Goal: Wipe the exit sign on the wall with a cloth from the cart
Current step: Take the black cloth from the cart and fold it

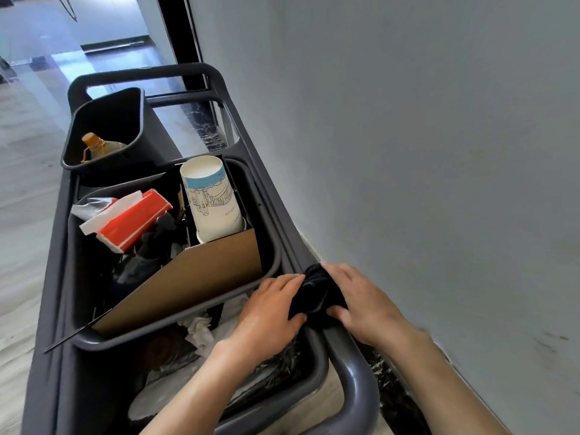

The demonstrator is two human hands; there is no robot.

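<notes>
a view looking down at 2 bare forearms reaching forward over a dark grey cart [226, 98] that stands close beside a pale grey wall [423, 136]. the left hand [270, 318] lies palm down, fingers extended toward the right, its thumb and fingertips closed on the left edge of a dark cloth [317, 293]. the right hand [361, 306] comes in from the lower right, palm down, fingers curled over the top and right side of the same cloth, thumb tucked beneath. the cloth is bunched between the 2 hands, at the cart's right rail, just beside the near corner of the middle bin [175, 337].

that bin holds a brown cardboard sheet [194, 284] leaning at a slant, a tall stack of white paper cups [213, 202] with a blue printed drawing, a red and white tissue pack [131, 221], and dark items below it that are too shadowed to identify. a smaller black bin [125, 127] farther away holds a bottle with a brownish cap [92, 142], only its top visible. the nearest bin [317, 359] is largely covered by the arms; crumpled white paper [201, 331] shows inside. the cart's lower part is cut off by the frame. the exit sign is not visible in this view.
</notes>
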